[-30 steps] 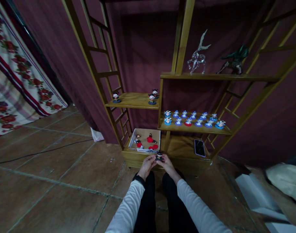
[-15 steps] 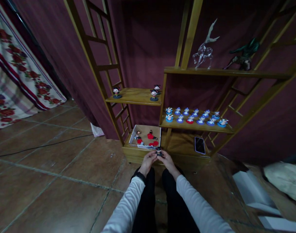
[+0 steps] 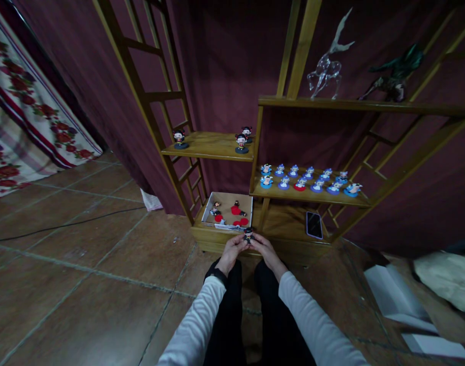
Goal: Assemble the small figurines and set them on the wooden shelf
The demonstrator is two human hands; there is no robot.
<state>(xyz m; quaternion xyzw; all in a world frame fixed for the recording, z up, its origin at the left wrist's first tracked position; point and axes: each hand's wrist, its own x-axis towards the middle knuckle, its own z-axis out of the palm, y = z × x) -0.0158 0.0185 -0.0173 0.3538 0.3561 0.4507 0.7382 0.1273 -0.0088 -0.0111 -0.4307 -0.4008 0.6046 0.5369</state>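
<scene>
Between my left hand (image 3: 233, 250) and my right hand (image 3: 265, 248) is a small black-haired figurine (image 3: 248, 234), upright on a dark base. The fingers of both hands are closed on its base from either side. Just beyond my hands stands a shallow cardboard box (image 3: 227, 200) with loose red and black figurine parts (image 3: 238, 209) inside. Similar figurines stand on the left shelf (image 3: 207, 145): one figurine (image 3: 179, 139) at its left end and two at the right, the front figurine (image 3: 241, 143) partly covering the rear one.
The right shelf (image 3: 308, 196) carries two rows of small blue, purple and red-based figurines (image 3: 301, 183). Below lies a phone (image 3: 314, 225). A clear deer ornament (image 3: 327, 73) and a dark green statue (image 3: 394, 76) stand higher up. White box pieces (image 3: 398, 295) lie on the floor at right.
The view has shifted slightly, so the shelves sit a little differently in the picture. Both hands still hold the figurine in nearly the same place.
</scene>
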